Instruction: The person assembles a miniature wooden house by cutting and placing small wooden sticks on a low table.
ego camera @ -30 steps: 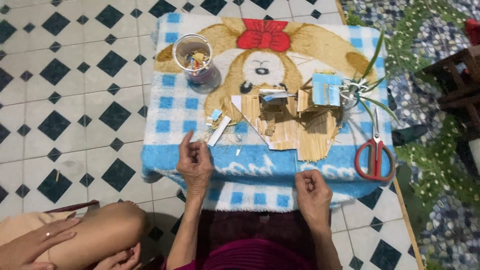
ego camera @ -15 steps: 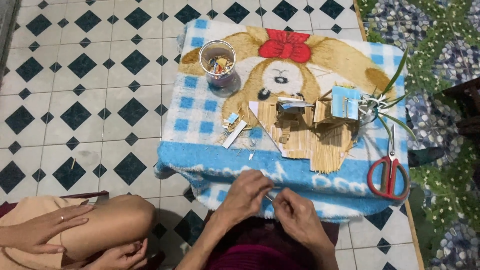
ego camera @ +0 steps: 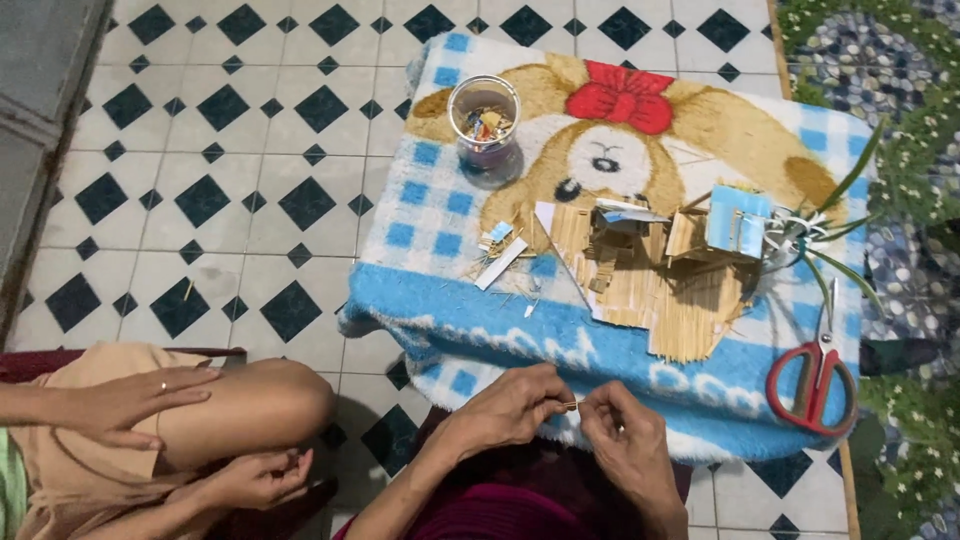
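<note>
A thin stick (ego camera: 570,406) sits pinched between the fingertips of the left hand (ego camera: 505,410) and right hand (ego camera: 625,435), at the near edge of the blue blanket (ego camera: 450,320). It looks light and brittle, best held near its ends. Beyond lie a stick model house (ego camera: 660,265), red scissors (ego camera: 815,375) and a jar (ego camera: 485,130); another person's knee (ego camera: 270,400) is close by on the left.

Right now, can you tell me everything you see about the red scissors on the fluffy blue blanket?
The red-handled scissors lie flat on the fluffy blue checked blanket, near its right edge. Two big red loop handles, plastic by the look, point toward the person; the slim grey metal blades point away and look closed. The blade tips reach toward long green leaves beside the small stick-built model. No hand touches the scissors.
</note>
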